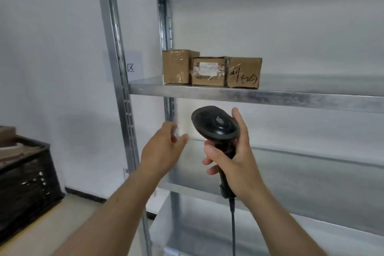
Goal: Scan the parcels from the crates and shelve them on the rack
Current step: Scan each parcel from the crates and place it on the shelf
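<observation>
Right hand (pixel 234 158) wraps its fingers (pixel 209 151) around the handle of the black scanner (pixel 216 125), head tilted up-left just below the front lip of the shelf (pixel 291 97); cable (pixel 233 226) hangs straight down. Left hand (pixel 164 147) holds nothing, fingers loosely spread, just left of the scanner head, not touching it. Three cardboard parcels (pixel 209 70) sit side by side at the left end of that shelf, near the front edge and just right of the rack's rear upright (pixel 166 16); the shelf to their right is bare. Black crate (pixel 27 181) with parcels far left on the floor, well apart from the rack.
</observation>
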The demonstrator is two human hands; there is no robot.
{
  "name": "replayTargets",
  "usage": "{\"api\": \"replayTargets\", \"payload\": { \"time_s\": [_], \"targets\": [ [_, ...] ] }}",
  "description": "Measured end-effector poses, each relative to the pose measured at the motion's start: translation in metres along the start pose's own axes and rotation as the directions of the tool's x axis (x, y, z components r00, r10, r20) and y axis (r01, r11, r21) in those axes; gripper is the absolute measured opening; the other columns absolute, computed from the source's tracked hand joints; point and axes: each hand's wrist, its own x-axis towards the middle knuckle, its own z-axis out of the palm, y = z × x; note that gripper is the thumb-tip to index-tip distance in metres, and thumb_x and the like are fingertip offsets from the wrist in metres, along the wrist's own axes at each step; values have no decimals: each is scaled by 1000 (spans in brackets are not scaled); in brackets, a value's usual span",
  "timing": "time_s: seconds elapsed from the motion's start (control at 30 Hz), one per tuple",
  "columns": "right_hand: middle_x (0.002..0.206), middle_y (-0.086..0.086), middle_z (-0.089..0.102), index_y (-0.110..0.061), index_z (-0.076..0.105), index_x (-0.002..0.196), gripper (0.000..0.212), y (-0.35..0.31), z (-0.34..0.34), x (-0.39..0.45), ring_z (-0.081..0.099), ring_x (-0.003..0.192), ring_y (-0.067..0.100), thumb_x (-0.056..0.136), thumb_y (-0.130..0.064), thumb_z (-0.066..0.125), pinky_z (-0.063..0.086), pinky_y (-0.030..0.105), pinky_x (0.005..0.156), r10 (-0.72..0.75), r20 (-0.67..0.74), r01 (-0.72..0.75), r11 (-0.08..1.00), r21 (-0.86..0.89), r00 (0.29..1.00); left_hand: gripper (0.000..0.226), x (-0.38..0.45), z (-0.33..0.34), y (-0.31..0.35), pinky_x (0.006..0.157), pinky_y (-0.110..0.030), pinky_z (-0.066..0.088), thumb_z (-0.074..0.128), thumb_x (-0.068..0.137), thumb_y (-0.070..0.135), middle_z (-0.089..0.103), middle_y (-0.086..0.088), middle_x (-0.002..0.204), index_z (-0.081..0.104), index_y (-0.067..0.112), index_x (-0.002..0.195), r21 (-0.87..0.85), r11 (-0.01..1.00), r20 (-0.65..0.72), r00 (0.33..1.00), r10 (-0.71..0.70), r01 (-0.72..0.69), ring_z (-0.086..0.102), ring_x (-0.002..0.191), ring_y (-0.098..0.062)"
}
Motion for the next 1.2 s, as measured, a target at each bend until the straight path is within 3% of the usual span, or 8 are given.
{"api": "replayTargets", "payload": {
  "time_s": [0.13,0.27,0.4,0.6,0.8,0.97,1.1,1.2],
  "targets": [
    [100,0,68,-60,27,133,84,26,49,-22,62,61,16,86,-5,70,54,31,59,-11,110,2,997,80,994,50,-39,-24,-53,80,-33,50,47,94,54,57,7,100,42,24,133,63,990,-38,992,-121,123,59,90,-16],
    [108,5,65,-64,29,133,81,39,113,-32,60,70,12,79,-26,77,53,33,70,-24,206,1,994,108,978,51,-69,-58,-100,74,-30,46,45,93,57,59,7,101,42,24,132,82,965,-101,965,-241,249,57,88,-12],
    [100,7,64,-68,30,125,78,42,179,-35,57,55,17,86,-16,73,51,29,53,-31,313,-19,988,155,949,52,-91,-99,-143,72,-29,43,47,92,57,61,8,102,44,24,132,87,940,-192,932,-309,330,58,89,-11],
    [99,3,63,-71,27,122,78,35,284,-33,55,52,14,89,-16,71,48,28,49,-100,430,14,980,199,897,51,-119,-176,-209,72,-33,46,48,92,57,59,9,94,44,24,131,118,896,-302,875,-379,429,58,86,-11],
    [116,7,62,-75,19,123,77,8,410,-33,60,73,8,80,-40,72,50,25,64,-148,536,18,971,240,831,54,-145,-273,-277,79,-37,52,46,92,58,59,10,97,41,26,135,179,837,-431,806,-406,517,58,90,-12],
    [130,4,56,-66,22,131,78,-6,512,-39,61,63,8,88,-22,71,49,20,55,-203,612,-23,940,340,765,53,-169,-352,-333,79,-38,53,46,92,58,59,9,99,41,25,133,219,772,-517,742,-427,597,59,90,-13],
    [137,1,52,-73,20,127,78,-16,572,-49,63,89,20,79,-42,73,57,39,73,-217,655,-55,928,368,724,48,-189,-398,-364,75,-33,47,47,94,54,56,9,104,44,26,132,206,722,-573,680,-457,660,56,91,-12],
    [141,-1,48,-71,19,124,78,-20,603,-57,62,85,16,86,-29,72,53,22,61,-226,689,-101,911,400,689,48,-203,-418,-381,75,-34,48,47,93,55,56,7,108,43,25,131,200,679,-601,636,-484,706,55,93,-13]
  ]
}}
